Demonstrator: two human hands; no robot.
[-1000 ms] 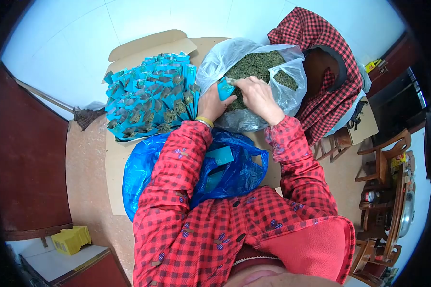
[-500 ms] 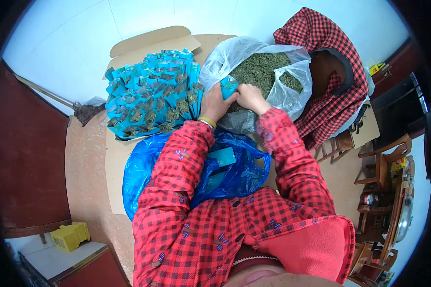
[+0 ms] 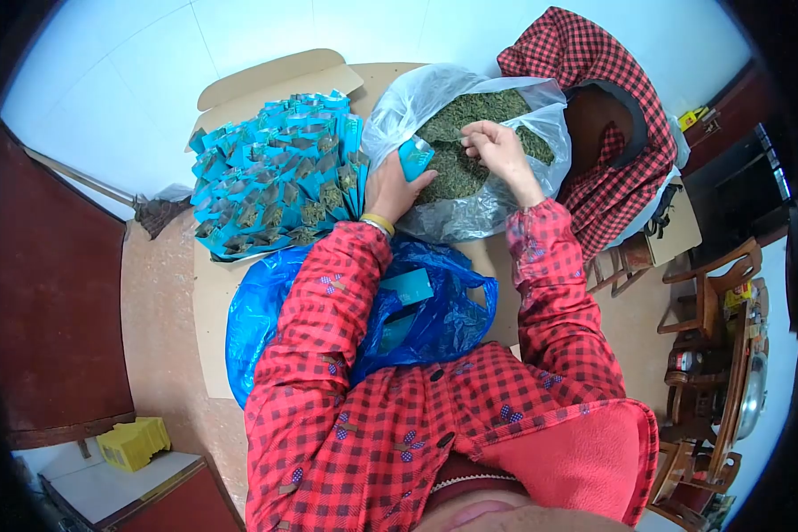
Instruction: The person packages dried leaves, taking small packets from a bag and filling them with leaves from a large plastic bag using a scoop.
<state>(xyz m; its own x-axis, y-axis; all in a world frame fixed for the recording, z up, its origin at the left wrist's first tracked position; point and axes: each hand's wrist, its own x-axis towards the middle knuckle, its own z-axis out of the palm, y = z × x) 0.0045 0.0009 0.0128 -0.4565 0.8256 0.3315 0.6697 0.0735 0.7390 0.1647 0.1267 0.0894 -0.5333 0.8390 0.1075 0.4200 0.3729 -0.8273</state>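
A small teal packet (image 3: 415,158) is held in my left hand (image 3: 390,188), at the left edge of a clear plastic bag (image 3: 452,220). Dried green leaves (image 3: 457,173) fill this bag. Over the leaves, to the right of the packet, is my right hand (image 3: 496,151), its thumb and fingers pinched together; whatever may be between the fingertips is too small to name. Many teal packets with leaves in them stand packed in a cardboard box (image 3: 279,75) left of my left hand. A blue plastic bag (image 3: 266,297) with flat teal packets (image 3: 408,288) lies below my forearms.
A red and black checked cloth (image 3: 625,71) drapes around a brown seat (image 3: 591,133) at the right. Wooden chairs (image 3: 714,288) stand at the far right. At the lower left, a yellow object (image 3: 135,443) sits on a white-topped cabinet (image 3: 120,492).
My right hand has moved away from the packet, rightward and up over the leaves. My left hand still holds the teal packet near the same place.
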